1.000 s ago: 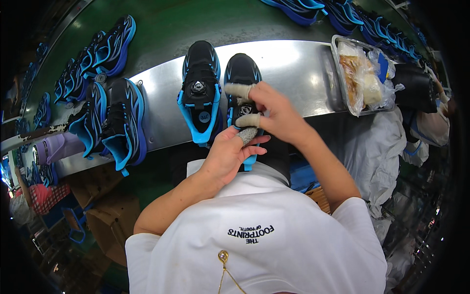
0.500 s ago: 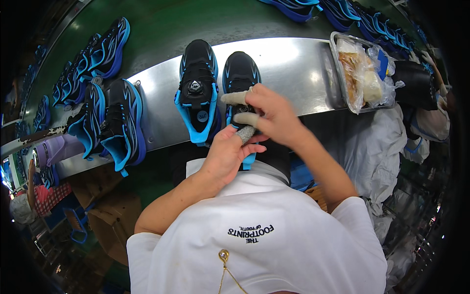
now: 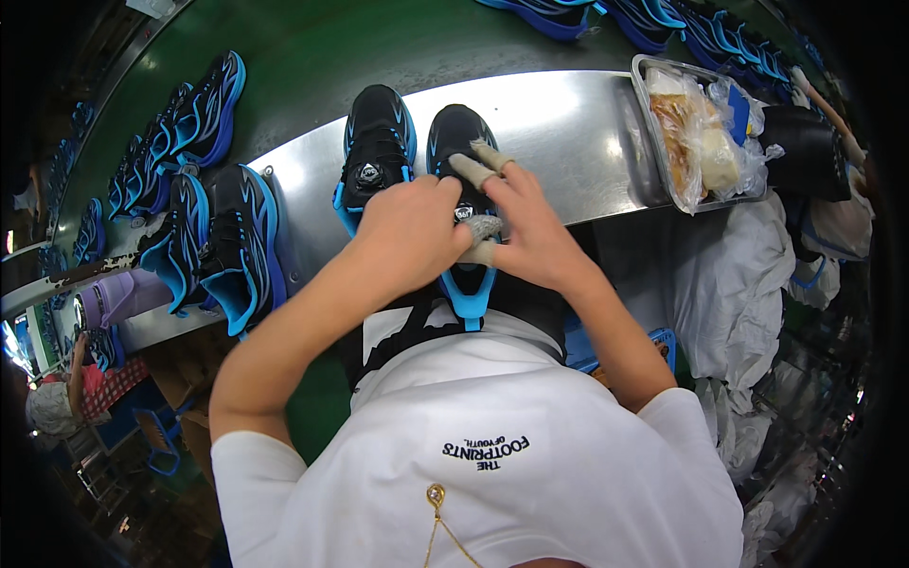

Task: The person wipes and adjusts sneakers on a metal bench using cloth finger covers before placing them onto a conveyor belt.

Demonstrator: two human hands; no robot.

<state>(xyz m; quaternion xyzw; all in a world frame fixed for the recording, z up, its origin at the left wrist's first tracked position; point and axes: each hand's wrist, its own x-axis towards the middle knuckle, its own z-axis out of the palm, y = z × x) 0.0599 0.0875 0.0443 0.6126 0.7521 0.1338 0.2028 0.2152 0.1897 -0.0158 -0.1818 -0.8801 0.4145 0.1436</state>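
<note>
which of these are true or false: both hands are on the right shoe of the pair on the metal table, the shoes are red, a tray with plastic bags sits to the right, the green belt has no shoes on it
1. Both hands are on the right shoe of the pair. True: the left hand and right hand meet over the right shoe, beside the left shoe.
2. The shoes are red. False: they are black and blue.
3. A tray with plastic bags sits to the right. True: the tray is on the metal table.
4. The green belt has no shoes on it. False: the green belt carries more shoes.
</note>
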